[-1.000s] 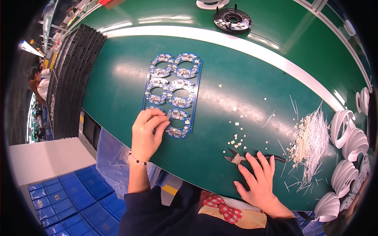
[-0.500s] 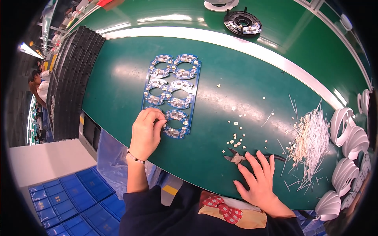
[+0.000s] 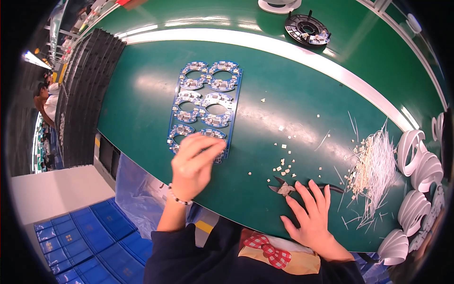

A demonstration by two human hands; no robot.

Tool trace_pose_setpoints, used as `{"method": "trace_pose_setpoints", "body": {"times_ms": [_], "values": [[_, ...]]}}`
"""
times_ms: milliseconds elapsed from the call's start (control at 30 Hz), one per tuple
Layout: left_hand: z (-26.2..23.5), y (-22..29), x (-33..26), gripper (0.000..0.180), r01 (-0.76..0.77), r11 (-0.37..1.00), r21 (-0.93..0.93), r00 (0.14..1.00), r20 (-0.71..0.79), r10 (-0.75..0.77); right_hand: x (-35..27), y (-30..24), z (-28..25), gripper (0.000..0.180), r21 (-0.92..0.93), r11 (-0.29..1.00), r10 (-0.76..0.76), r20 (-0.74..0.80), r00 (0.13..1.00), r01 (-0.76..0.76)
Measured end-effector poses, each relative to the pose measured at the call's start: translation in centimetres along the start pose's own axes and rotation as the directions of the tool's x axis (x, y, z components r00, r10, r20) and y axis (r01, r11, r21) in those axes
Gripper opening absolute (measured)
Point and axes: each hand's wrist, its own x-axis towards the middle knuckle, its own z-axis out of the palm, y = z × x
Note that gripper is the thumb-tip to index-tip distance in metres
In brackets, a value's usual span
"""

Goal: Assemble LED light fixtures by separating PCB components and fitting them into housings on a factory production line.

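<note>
Nearest me, the right hand (image 3: 309,217) lies with fingers spread and loose over the pliers (image 3: 285,190), hiding much of their handles. Farther out, I get the left hand (image 3: 193,168) blurred, its thumb and fingertips drawn close; whether they pinch anything, I can't tell. It covers part of the near end of the blue circuit-board panel (image 3: 215,121), which stretches away beyond it, left of the right hand. Farthest off, my view's upper edge crops a white round part (image 3: 280,7).
</note>
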Motion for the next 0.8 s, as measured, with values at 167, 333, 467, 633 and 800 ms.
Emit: {"method": "trace_pose_setpoints", "body": {"times_ms": [167, 333, 467, 633, 800], "values": [[-1.9, -1.8, -0.5, 0.016, 0.135, 0.99, 0.038, 0.983, 0.117, -0.139, -0.1, 0.0, 0.1, 0.051, 0.005, 1.0, 0.002, -0.003, 1.0, -0.002], [-2.4, -1.7, -0.1, 0.013, 0.129, 0.992, 0.001, 0.971, 0.203, -0.126, 0.0, 0.1, 0.1, 0.052, 0.013, 1.0, -0.008, -0.012, 1.0, 0.008], [-2.1, -1.1, 0.0, 0.011, 0.085, 0.993, 0.087, 0.97, 0.221, -0.102, 0.0, 0.0, 0.1, 0.052, 0.008, 1.0, -0.008, -0.015, 1.0, 0.008], [-2.4, -0.3, -0.2, 0.013, 0.229, 0.973, 0.032, 0.948, 0.217, -0.231, -0.1, 0.0, 0.1, 0.052, 0.009, 1.0, -0.011, -0.016, 1.0, 0.011], [-1.9, 1.5, -0.1, 0.014, 0.203, 0.968, 0.15, 0.957, 0.176, -0.229, -0.1, 0.0, 0.0, 0.05, -0.006, 1.0, 0.005, -0.003, 1.0, -0.005]]}}
